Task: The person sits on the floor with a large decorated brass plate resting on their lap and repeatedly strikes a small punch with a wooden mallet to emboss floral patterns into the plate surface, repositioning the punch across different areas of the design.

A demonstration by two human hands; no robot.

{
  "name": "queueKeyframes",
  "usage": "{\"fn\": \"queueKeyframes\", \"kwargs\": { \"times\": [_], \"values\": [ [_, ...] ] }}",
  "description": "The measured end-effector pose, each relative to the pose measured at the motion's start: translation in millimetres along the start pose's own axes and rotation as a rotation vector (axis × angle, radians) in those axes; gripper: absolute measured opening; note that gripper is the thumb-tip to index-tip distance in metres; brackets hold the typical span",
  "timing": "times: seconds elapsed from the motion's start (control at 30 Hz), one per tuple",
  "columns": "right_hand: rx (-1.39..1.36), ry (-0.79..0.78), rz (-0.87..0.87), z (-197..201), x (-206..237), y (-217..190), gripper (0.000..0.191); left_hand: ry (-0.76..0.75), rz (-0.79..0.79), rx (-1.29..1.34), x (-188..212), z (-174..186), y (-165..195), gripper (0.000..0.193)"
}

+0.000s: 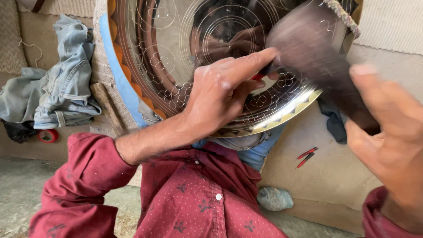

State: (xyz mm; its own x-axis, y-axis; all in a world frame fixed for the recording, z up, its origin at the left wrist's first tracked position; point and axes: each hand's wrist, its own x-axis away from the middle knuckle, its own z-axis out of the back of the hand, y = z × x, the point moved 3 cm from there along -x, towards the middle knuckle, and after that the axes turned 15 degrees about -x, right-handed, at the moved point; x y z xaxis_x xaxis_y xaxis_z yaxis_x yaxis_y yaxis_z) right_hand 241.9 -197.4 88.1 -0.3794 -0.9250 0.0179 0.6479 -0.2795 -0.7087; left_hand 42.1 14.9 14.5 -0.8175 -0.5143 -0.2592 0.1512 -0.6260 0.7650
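A large engraved metal tray [220, 57] leans against the lap at twelve o'clock. The left hand [220, 92] pinches a small red-handled tool [260, 75] against it; the right hand [392, 132] grips a blurred mallet [317, 57]. Denim clothes [57, 88] lie on the floor [17, 194] at nine o'clock.

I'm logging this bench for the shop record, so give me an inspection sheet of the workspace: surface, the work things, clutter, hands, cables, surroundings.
Surface: worn tan floor covering, stained.
Work things: large shiny metal tray with engraved circles and flower patterns, propped on the lap; thin red-handled tool set against it; dark mallet, motion-blurred.
Clutter: denim garment; red tape roll; wooden stick; two small red-handled tools; grey lump, kind unclear.
Hands: left hand pinches the thin tool; right hand grips the mallet handle.
Cables: nothing seen.
Surroundings: woven matting behind.
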Motion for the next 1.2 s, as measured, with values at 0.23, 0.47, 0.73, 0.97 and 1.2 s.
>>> {"fn": "queueKeyframes", "kwargs": {
  "times": [0.23,0.47,0.73,0.97,1.2],
  "values": [
    [-0.049,0.018,-0.43,12,10,32,0.02,0.106,0.135,0.154,10,2,2,0.042],
    [0.195,-0.226,0.007,15,-17,-13,0.079,0.077,0.218,0.159,7,2,-4,0.045],
    [0.116,0.172,0.107,-19,50,25,0.087,-0.177,-0.215,0.179,-24,0,-3,0.042],
    [-0.463,0.588,-0.057,-56,102,28,0.094,-0.428,-0.411,0.13,-44,-12,-10,0.056],
    [0.184,0.437,0.003,-87,101,17,0.099,-0.488,-0.62,0.127,-52,-16,-4,0.06]
  ]
}}
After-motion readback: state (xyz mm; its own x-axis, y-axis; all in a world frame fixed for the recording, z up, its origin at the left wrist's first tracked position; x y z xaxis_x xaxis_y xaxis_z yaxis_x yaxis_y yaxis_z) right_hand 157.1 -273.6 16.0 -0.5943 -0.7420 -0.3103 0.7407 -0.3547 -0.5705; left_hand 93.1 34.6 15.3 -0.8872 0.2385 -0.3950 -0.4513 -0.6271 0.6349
